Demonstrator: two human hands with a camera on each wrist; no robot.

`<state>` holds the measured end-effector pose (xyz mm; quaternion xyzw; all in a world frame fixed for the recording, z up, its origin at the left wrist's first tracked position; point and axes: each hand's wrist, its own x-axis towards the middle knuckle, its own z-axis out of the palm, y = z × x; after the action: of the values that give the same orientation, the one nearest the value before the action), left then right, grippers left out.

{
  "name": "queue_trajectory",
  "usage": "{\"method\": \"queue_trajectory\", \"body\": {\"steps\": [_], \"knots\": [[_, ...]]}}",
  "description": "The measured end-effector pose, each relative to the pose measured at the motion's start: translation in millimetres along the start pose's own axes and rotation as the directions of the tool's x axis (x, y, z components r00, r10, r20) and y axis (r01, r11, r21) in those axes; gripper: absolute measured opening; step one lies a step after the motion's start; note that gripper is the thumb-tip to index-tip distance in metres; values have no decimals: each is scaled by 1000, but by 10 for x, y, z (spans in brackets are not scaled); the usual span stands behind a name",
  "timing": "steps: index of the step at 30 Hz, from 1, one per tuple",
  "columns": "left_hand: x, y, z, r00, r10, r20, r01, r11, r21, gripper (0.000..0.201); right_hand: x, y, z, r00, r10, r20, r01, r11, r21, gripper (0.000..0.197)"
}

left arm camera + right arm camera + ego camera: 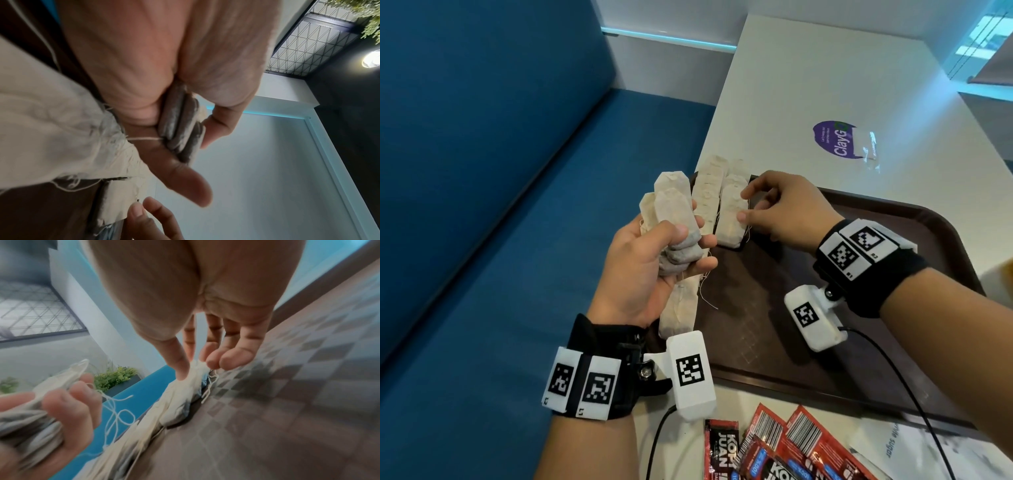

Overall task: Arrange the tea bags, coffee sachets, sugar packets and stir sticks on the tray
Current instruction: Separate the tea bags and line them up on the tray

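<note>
My left hand grips a bundle of beige tea bags upright, just off the left edge of the brown tray. The left wrist view shows the bundle's ends squeezed between thumb and fingers. A row of tea bags lies along the tray's left edge. My right hand pinches the end of one tea bag in that row with thumb and fingertips; the bag rests on the tray. Loose strings hang from the bags.
Red coffee sachets lie on the white table in front of the tray, with a white sugar packet to their right. A clear packet sits by a purple sticker further back. A blue bench runs along the left.
</note>
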<state>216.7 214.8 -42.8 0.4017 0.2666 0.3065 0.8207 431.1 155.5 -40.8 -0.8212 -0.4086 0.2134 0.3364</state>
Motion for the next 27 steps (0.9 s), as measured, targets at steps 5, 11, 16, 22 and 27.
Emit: {"method": "queue_trajectory", "body": {"steps": [5,11,16,22,27], "knots": [[-5,10,11,1000,-1,-6,1,1000,-11,24,-91,-34,-25,992,-69,110,82,989,-121,19],[-16,13,-5,1000,13,-11,-13,1000,-11,17,-45,-29,38,987,-30,156,61,979,-196,31],[-19,12,-3,1000,12,-1,-12,1000,-21,17,-32,-55,36,989,-27,147,56,979,-196,22],[-11,7,-27,1000,19,-8,-19,999,-46,21,1,-12,2,999,31,-15,-33,990,-139,12],[-9,10,-21,1000,11,-16,-12,999,-45,20,-11,-64,30,1000,5,18,-2,983,-181,9]]}}
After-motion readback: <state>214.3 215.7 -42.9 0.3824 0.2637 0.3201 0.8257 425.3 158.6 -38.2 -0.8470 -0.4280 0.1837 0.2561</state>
